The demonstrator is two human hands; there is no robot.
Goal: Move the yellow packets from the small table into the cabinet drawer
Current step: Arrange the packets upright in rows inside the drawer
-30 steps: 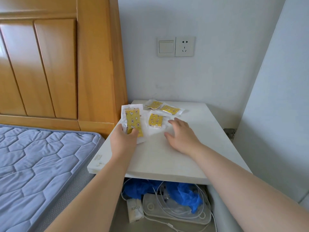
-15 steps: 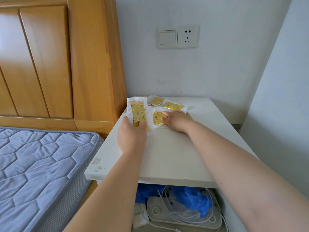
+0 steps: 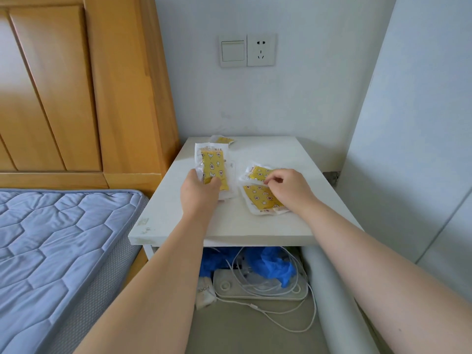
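Left hand (image 3: 201,189) clamps one yellow packet (image 3: 213,169) near the left edge of the counter (image 3: 255,226). Right hand (image 3: 290,189) pinches the upper packet (image 3: 256,173), which overlaps a lower packet (image 3: 259,200) mid-counter. A rear packet (image 3: 224,140) sits at the back-left corner. Risk: slick wrappers could slide from a shallow pinch. The drawer is unseen.

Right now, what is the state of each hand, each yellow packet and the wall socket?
Left hand: grips the long packet.
Long packet: held by its lower end.
Right hand: pinches the small packet.
Large packet: flat on the small table, partly behind the right hand.
Rear packet: flat, untouched.
Wall socket: nothing plugged in.
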